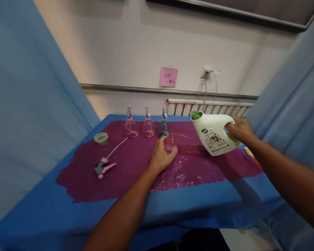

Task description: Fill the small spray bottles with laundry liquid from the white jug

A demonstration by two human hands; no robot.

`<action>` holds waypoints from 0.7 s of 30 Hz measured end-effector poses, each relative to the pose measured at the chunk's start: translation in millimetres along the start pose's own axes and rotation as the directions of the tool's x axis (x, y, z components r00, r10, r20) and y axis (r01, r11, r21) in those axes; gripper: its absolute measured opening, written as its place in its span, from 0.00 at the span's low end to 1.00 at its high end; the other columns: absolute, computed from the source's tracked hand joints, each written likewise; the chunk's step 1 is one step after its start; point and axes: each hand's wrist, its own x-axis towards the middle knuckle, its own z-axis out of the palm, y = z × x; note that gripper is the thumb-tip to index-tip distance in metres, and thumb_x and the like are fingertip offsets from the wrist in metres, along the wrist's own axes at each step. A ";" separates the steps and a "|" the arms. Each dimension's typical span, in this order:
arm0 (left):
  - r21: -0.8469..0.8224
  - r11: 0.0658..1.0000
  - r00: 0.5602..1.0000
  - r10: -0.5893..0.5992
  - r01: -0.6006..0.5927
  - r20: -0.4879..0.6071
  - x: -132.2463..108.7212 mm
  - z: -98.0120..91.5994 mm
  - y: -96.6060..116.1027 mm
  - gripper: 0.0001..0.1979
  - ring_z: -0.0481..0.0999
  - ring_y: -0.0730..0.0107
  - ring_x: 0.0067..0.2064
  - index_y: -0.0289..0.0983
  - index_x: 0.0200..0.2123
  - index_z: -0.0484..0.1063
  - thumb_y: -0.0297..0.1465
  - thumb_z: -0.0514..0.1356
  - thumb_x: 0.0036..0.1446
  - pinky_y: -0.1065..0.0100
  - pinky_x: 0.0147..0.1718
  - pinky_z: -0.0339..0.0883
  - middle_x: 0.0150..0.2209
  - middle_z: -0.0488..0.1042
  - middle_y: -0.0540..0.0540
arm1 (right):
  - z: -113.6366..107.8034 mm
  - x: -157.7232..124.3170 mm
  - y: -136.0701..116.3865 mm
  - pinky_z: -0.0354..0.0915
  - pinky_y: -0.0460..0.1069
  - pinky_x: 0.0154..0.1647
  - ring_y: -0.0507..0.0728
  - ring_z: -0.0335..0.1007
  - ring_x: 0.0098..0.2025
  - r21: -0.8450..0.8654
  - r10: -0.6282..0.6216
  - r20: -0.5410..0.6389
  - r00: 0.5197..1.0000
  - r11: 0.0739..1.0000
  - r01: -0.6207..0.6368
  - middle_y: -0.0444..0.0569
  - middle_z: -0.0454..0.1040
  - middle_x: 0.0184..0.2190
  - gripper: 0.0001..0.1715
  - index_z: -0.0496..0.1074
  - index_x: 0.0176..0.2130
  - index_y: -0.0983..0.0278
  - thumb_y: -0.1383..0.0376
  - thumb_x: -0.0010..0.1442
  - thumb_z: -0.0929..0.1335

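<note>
My right hand point(240, 129) grips the handle of a white detergent jug point(214, 134) with an open green spout, held tilted above the table with the spout toward the left. My left hand point(161, 157) is wrapped round a small clear bottle point(170, 142) standing on the purple cloth point(136, 167), just below and left of the jug's spout. A pink and grey spray trigger with its white tube point(104, 167) lies loose on the cloth to the left. A green cap point(101, 138) sits near the cloth's far left corner.
Three small spray bottles point(146, 125) stand in a row at the back of the table. A clear plastic sheet point(188, 167) lies on the cloth. Blue cloth point(199, 202) covers the table; blue curtains hang on both sides. A radiator and a pink note are on the wall.
</note>
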 end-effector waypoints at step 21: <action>0.022 0.998 0.989 -0.066 0.064 0.134 13.3 -2.1 -5.8 0.47 0.71 0.39 0.77 0.43 0.79 0.62 0.39 0.75 0.61 0.38 0.78 0.63 0.77 0.69 0.34 | 43.9 -30.0 94.8 0.79 0.60 0.52 0.66 0.82 0.47 0.564 0.369 -0.141 0.919 0.792 -0.232 0.58 0.87 0.47 0.30 0.80 0.46 0.62 0.47 0.50 0.78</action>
